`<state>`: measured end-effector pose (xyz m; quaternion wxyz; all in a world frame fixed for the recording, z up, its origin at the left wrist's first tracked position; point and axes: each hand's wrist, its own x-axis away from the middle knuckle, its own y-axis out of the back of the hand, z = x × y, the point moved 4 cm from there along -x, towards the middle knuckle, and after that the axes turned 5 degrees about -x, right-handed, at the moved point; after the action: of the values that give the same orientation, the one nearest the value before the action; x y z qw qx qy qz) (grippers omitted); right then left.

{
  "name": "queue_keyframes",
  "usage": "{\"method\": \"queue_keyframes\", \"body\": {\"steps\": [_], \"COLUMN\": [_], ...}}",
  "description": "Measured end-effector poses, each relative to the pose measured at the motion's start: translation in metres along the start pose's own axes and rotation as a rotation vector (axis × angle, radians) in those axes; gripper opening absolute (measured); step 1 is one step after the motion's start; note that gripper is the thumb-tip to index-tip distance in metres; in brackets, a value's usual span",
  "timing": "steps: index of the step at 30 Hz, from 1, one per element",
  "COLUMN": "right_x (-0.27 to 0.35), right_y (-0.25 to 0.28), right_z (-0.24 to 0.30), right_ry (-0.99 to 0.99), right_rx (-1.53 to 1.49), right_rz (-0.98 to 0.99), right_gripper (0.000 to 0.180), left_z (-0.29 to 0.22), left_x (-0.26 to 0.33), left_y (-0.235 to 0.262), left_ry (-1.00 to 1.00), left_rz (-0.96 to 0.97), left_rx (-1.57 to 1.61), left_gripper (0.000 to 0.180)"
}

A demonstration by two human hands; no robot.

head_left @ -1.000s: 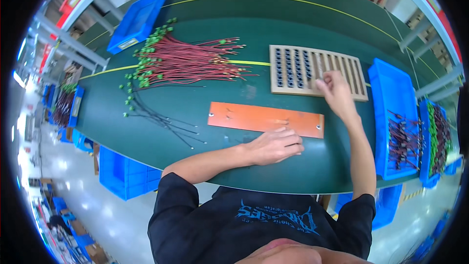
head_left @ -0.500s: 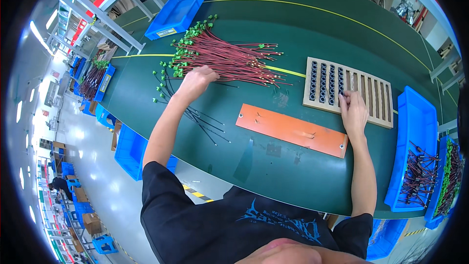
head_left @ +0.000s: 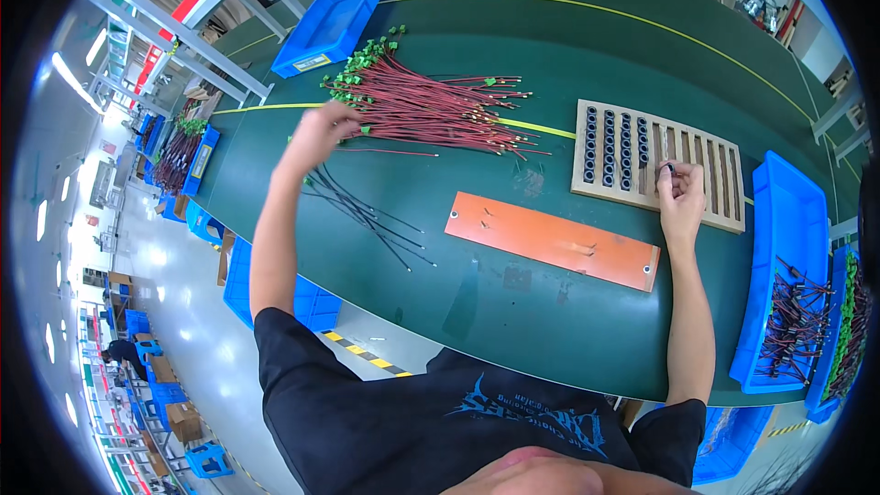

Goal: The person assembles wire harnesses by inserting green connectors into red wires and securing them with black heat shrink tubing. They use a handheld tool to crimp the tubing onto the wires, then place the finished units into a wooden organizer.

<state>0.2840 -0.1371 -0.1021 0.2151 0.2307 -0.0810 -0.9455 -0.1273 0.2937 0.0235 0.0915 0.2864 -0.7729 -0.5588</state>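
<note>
Left hand [head_left: 323,128] reaches far out over the green table [head_left: 513,302] to the near edge of the red wires [head_left: 431,110], a fanned bundle with green connectors at its far-left end. The fingers curl down onto the wires at the bundle's left edge; whether any wire is actually pinched cannot be told. Just below the hand, a few black wires [head_left: 367,211] lie loose on the table, running toward the orange plate [head_left: 550,240].

Right hand [head_left: 680,191] rests on the lower edge of the wooden rack [head_left: 655,163], a slotted board whose left columns are filled with small dark pieces while the right slots stand open. Thumb and forefinger are closed on a small dark part [head_left: 670,168] held over the rack; the remaining fingers are folded.

The orange plate lies flat between the rack and the person's body, apart from both hands. A blue bin [head_left: 332,20] sits at the far-left of the table, beyond the red bundle. At the right, a second blue bin [head_left: 779,247] holds dark finished wires [head_left: 796,321], just beside the rack's right end.
</note>
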Motion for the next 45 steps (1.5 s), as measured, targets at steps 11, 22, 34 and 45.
{"method": "queue_keyframes", "body": {"steps": [11,22,34,45], "right_x": [-0.002,0.020,0.075,0.062], "right_y": [0.003,-0.012,-0.048,0.008], "right_z": [0.007,0.043,0.119,0.096], "right_ry": [-0.057,-0.141,-0.274,-0.336], "right_rx": [0.018,-0.349,-0.695,-0.937], "right_rz": [0.042,0.147,0.417,0.111], "right_gripper": [0.036,0.021,0.029,0.034], "left_z": [0.048,-0.173,-0.273,-0.249], "left_x": [-0.021,-0.018,0.005,0.020], "left_y": [0.097,0.003,-0.108,-0.108], "left_ry": [0.074,-0.301,-0.535,-0.524], "left_rz": [-0.821,-0.262,0.155,0.101], "left_rx": [0.413,0.241,0.489,0.487], "left_gripper": [0.021,0.009,0.012,0.013]}}
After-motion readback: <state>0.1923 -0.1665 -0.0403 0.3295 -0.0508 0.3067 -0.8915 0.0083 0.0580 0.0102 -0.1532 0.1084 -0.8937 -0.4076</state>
